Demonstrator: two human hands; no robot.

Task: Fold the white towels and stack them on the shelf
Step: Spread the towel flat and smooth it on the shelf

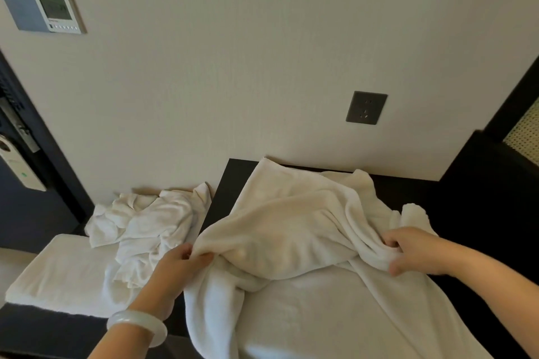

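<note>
a big white towel [291,227] lies rumpled across the dark table [408,189], its far edge against the wall at the table's back and its near part hanging off the table's front. the left hand [180,265], a pale bangle [137,326] on its wrist, pinches a raised edge of the towel over the table's left side, thumb and fingers closed on the cloth. the right hand [414,251] grips a thick bunched fold over the table's right half, fingers curled round it. left of the table, on a lower surface, sits a crumpled heap [145,221] of more white cloth, and in front of that a flat folded piece [64,265]. a socket [366,108] is on the wall above the table. i cannot tell which surface is the shelf.

the towel looks thick, soft and limp. it seems light enough for two hands but has no stiffness, so whatever is not held will sag and drag. its terry loops should grip skin well, so slipping seems unlikely. the bunched fold is a poor place to fold from. i judge it wants taking by two corners of one edge and pulling taut before the first fold.
</note>
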